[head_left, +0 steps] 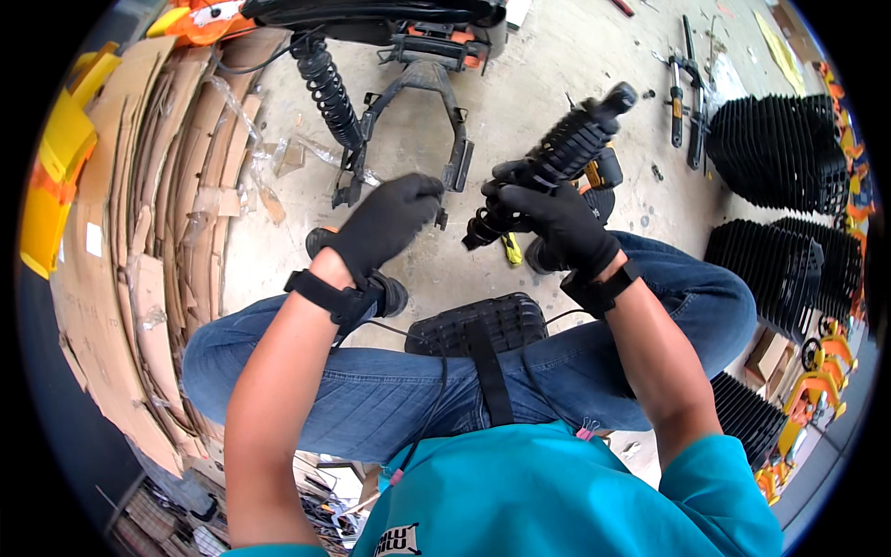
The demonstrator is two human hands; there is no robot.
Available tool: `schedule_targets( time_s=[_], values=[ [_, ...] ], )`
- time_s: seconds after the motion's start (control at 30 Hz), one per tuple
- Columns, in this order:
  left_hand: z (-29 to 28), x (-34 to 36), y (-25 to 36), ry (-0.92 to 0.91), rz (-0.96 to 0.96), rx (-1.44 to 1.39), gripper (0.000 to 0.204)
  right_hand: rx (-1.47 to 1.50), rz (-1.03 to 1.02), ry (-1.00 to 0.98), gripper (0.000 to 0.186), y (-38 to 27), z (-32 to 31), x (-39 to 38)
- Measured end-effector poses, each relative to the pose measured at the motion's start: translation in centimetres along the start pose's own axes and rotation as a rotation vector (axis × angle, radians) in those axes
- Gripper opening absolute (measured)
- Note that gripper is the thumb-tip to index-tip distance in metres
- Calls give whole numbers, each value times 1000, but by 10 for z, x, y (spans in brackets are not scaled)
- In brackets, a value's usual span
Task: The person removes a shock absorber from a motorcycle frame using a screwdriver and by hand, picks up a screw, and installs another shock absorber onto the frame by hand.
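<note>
In my gloved right hand (548,218) is a black coil-spring shock absorber (566,139), tilted with its upper eye end toward the far right. The fingers wrap round its lower half. My left hand (394,218), also in a black glove, is closed just left of it, apart from the shock. A small dark metal piece (441,220) shows at its fingertips; its exact kind is hard to make out. Ahead is a black swingarm (418,84) of a partly built vehicle. A second shock absorber (327,88) is mounted on its left side.
Flattened cardboard (139,232) is stacked at left, beside yellow panels (60,176). A yellow-and-black power tool (605,169) is partly hidden behind the shock. Fork-like metal parts (682,102) lie far right, near stacked black slatted parts (775,153). A black ribbed piece (478,325) is between my legs.
</note>
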State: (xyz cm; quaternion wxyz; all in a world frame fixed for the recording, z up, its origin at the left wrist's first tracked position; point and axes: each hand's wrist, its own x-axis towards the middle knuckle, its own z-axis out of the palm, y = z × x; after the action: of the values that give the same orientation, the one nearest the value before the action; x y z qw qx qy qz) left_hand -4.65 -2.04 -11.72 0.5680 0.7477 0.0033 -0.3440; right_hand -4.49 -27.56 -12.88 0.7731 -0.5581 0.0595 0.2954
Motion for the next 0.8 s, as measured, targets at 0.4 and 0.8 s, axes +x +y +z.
schedule_targets(
  time_s=[0.4, 0.8],
  values=[
    [13, -5, 4, -479, -119, -343, 50, 444, 142, 42, 32, 1, -17, 2],
    [17, -4, 1, -392, -124, -239, 44, 394, 143, 117, 28, 3, -15, 6]
  ],
)
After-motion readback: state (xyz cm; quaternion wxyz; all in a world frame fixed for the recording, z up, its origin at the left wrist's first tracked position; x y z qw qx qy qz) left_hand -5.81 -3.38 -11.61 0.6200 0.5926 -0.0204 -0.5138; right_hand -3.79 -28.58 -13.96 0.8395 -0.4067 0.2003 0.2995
